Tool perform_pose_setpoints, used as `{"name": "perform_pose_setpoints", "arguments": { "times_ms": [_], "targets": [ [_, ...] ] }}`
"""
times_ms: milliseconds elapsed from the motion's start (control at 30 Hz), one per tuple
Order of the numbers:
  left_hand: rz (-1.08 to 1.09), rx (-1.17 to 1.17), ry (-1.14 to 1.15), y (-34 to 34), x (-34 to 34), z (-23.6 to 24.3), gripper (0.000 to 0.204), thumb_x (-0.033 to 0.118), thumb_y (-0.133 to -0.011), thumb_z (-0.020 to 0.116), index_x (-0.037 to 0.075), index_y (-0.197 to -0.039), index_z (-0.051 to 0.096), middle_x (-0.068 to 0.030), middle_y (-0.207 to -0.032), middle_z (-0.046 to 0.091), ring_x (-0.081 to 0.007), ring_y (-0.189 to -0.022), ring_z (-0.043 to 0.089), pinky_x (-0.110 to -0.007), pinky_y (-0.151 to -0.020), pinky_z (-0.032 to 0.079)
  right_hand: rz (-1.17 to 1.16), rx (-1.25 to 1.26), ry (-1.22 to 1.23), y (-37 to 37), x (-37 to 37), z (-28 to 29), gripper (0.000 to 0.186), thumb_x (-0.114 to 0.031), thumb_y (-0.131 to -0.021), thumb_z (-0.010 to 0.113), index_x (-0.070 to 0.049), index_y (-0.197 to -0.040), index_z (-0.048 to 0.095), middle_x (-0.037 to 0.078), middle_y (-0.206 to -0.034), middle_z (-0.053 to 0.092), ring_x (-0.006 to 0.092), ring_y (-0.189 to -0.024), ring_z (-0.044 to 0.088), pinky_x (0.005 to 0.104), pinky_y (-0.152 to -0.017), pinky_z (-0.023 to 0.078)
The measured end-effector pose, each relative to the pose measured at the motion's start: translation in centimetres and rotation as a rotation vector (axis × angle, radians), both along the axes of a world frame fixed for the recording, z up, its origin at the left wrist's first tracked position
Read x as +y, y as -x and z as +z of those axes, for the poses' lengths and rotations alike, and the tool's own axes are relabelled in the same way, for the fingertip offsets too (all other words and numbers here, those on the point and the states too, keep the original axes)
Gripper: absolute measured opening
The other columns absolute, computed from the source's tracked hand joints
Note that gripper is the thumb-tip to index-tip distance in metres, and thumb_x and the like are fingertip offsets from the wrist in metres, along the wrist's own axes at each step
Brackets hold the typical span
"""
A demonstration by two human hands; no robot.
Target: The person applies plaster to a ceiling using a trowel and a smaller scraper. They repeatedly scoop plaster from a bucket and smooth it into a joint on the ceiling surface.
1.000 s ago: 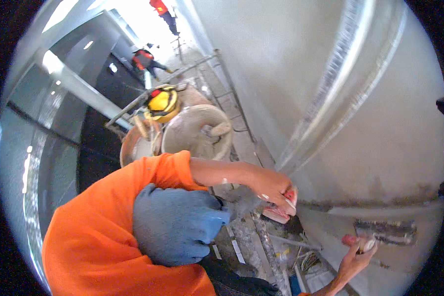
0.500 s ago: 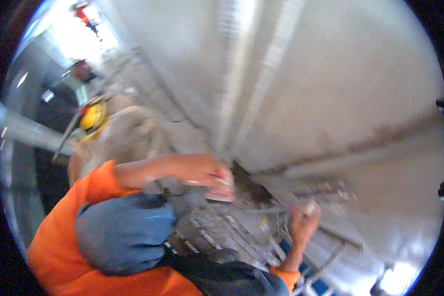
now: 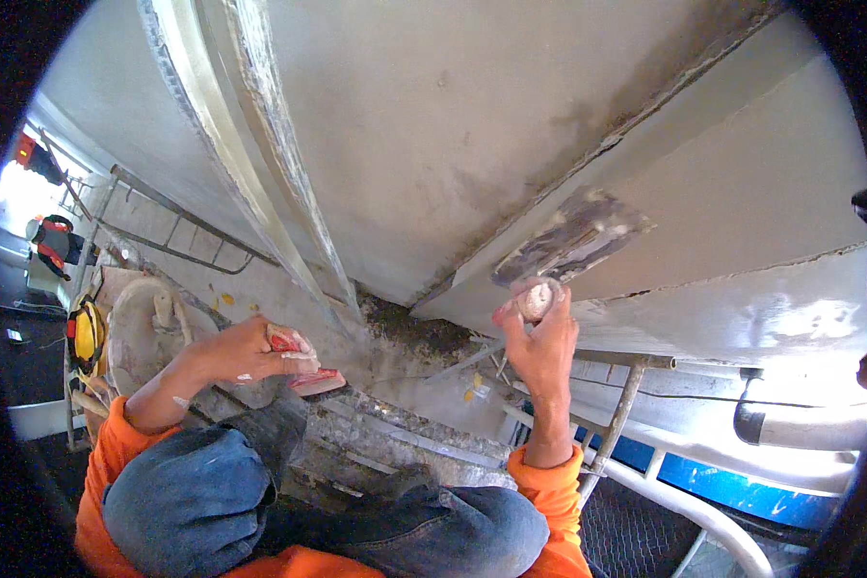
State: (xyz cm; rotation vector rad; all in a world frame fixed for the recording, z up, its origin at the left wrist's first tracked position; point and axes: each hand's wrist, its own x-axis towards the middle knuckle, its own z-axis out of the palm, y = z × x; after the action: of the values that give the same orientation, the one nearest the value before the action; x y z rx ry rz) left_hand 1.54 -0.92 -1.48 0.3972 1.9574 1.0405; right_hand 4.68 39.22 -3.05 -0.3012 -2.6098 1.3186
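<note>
The right hand [image 3: 541, 345] has its grip wrapped around a plastering trowel [image 3: 570, 239] pressed to the wall [image 3: 742, 193] above; the left hand [image 3: 246, 349] has its grip pinching a red-handled scraper [image 3: 303, 361].

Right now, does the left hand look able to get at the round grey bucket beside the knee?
Probably yes: the left hand, gripping a red-handled trowel, sits just right of the round grey bucket with nothing between, though it is occupied.

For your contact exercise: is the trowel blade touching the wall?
Touching: the head view shows the trowel, held in the right hand, lying flat against the plastered wall.
</note>
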Motion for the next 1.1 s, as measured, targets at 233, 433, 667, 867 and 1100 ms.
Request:
{"name": "perform_pose_setpoints", "arguments": {
  "times_ms": [233,433,667,867,1100],
  "targets": [
    [-0.029,0.015,0.08,-0.1,-0.6,1.0,0.031,0.031,-0.101,0.071,0.005,-0.116,0.077,-0.0092,-0.107,0.079,-0.018,-0.094,0.072,-0.033,-0.09,0.055,-0.073,-0.125,-0.079,-1.5,-0.8,-4.7,0.037,-0.013,-0.088,0.074,-0.001,-0.119,0.058,0.017,-0.095,0.076,0.0323,-0.089,0.077,0.0411,-0.083,0.058],
    [-0.026,0.0,0.066,-0.2,-0.3,0.5,0.03,0.031,-0.1,0.072,0.005,-0.114,0.079,-0.0087,-0.111,0.08,-0.0178,-0.1,0.073,-0.033,-0.094,0.055,-0.012,0.08,-0.108,-1.6,-0.5,0.8,0.042,-0.012,-0.088,0.073,-0.001,-0.124,0.054,0.017,-0.107,0.074,0.0354,-0.094,0.076,0.0447,-0.085,0.058],
    [-0.039,0.001,0.008,0.0,0.1,0.4,0.031,0.03,-0.101,0.071,0.004,-0.116,0.077,-0.0109,-0.11,0.079,-0.019,-0.098,0.073,-0.034,-0.093,0.055,-0.032,0.074,-0.122,-0.9,0.1,0.9,0.042,-0.01,-0.088,0.074,0.001,-0.123,0.053,0.02,-0.102,0.075,0.038,-0.092,0.076,0.0472,-0.083,0.058],
    [-0.024,-0.019,0.057,-0.4,-0.6,0.0,0.032,0.031,-0.101,0.071,0.004,-0.117,0.077,-0.0106,-0.109,0.079,-0.0211,-0.096,0.073,-0.034,-0.091,0.055,-0.134,-0.189,0.002,-3.2,-0.6,-1.1,0.044,-0.011,-0.088,0.074,0.001,-0.125,0.052,0.021,-0.1,0.075,0.0395,-0.092,0.076,0.0472,-0.082,0.058],
    [-0.038,0.009,0.018,-0.2,-0.1,-0.3,0.034,0.034,-0.1,0.071,0.005,-0.117,0.077,-0.0114,-0.107,0.079,-0.0217,-0.092,0.073,-0.034,-0.089,0.055,0.011,0.122,-0.106,-0.9,0.2,2.6,0.038,-0.009,-0.089,0.072,0.0,-0.121,0.053,0.02,-0.102,0.075,0.0397,-0.092,0.075,0.0469,-0.084,0.058]
  ]
}}
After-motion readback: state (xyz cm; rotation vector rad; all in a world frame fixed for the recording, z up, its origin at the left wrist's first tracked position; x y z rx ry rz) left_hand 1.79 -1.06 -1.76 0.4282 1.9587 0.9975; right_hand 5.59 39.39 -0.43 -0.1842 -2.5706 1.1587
